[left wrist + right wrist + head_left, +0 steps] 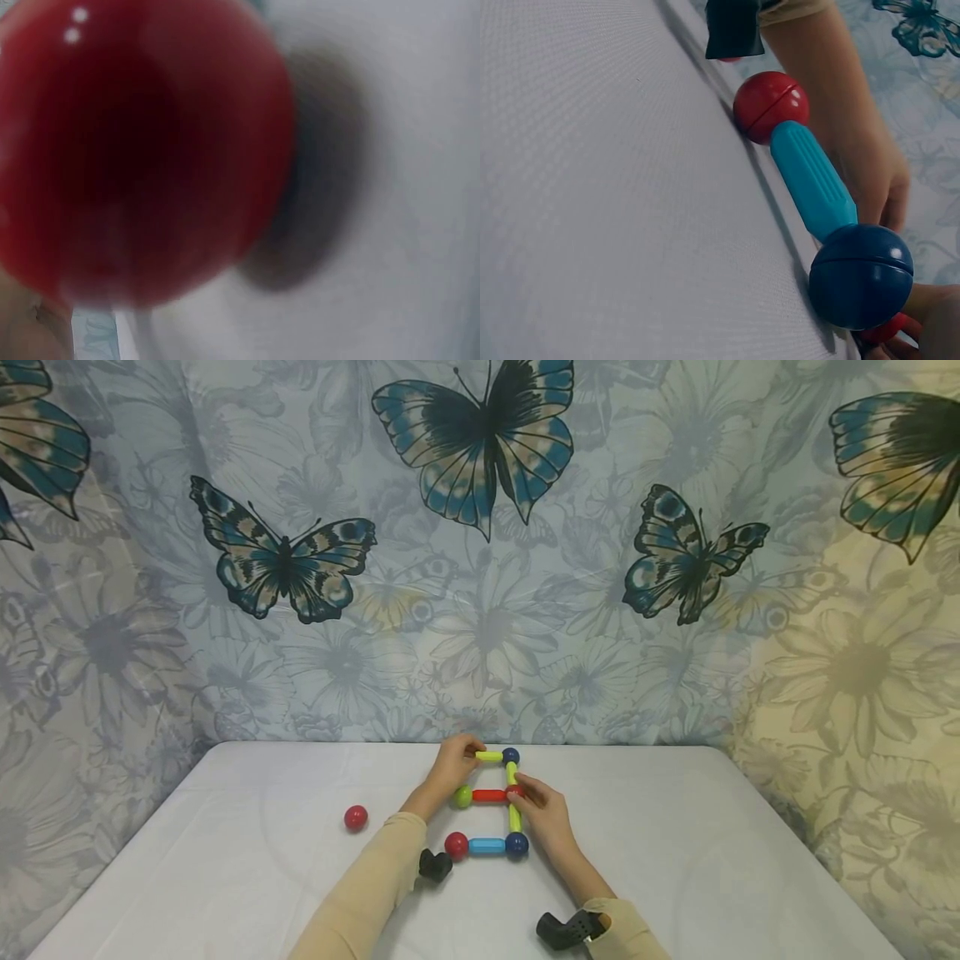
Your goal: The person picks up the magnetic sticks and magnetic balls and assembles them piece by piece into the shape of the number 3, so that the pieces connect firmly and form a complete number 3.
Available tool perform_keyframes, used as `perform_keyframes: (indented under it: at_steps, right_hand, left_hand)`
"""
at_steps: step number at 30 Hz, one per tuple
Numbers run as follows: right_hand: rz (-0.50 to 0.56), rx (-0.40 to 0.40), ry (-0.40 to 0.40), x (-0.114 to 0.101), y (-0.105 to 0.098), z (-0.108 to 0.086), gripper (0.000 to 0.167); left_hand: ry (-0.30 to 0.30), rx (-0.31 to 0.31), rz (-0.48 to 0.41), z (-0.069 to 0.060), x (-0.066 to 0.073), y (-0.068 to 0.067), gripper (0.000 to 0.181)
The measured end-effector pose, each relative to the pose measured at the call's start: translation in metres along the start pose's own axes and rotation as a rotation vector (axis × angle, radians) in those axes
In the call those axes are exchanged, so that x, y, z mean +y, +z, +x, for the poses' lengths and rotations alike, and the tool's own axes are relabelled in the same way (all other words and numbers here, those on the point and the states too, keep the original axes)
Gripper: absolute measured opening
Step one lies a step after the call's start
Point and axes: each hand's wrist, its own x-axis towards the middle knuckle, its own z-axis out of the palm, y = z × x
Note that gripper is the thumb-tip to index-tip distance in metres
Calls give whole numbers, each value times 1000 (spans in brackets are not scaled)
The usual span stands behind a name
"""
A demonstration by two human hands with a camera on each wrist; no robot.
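Built of balls and rods, a toy frame lies on the table. My left hand (452,767) pinches the left end of a yellow-green rod (491,757), whose right end meets a dark blue ball (511,755). My right hand (547,814) grips the middle red ball (513,792), partly hidden by its fingers. From that ball a red rod (489,796) runs to a green ball (463,796). Nearest the front, a light blue rod (814,180) joins a red ball (769,109) and a dark blue ball (861,277). One red ball (142,150) fills much of the left wrist view.
A loose red ball (356,818) lies left of the frame on the white-covered table (225,860). Black wrist devices (562,932) sit by both sleeves. Behind the table's far edge hangs a butterfly-patterned cloth (495,635).
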Motion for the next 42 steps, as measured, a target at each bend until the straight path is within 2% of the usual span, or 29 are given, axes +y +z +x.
perform_keyframes:
  at_steps: [8,18,29,35,42]
  right_hand:
    - [-32,-27,-40,-1,1,0,39]
    - [-38,-23,-40,-3,2,-2,36]
    - [-47,-26,-40,0,2,1,36]
    - [-47,-22,-43,-1,2,-1,36]
    - [-59,-11,-44,0,2,-1,36]
  left_hand:
    - [-14,2,0,-2,1,0,22]
    - [-11,5,-14,-2,-3,2,23]
    - [32,1,-69,-4,-11,-1,30]
    - [30,17,-87,-11,-12,-10,33]
    - [31,24,-71,-22,-11,-29,38]
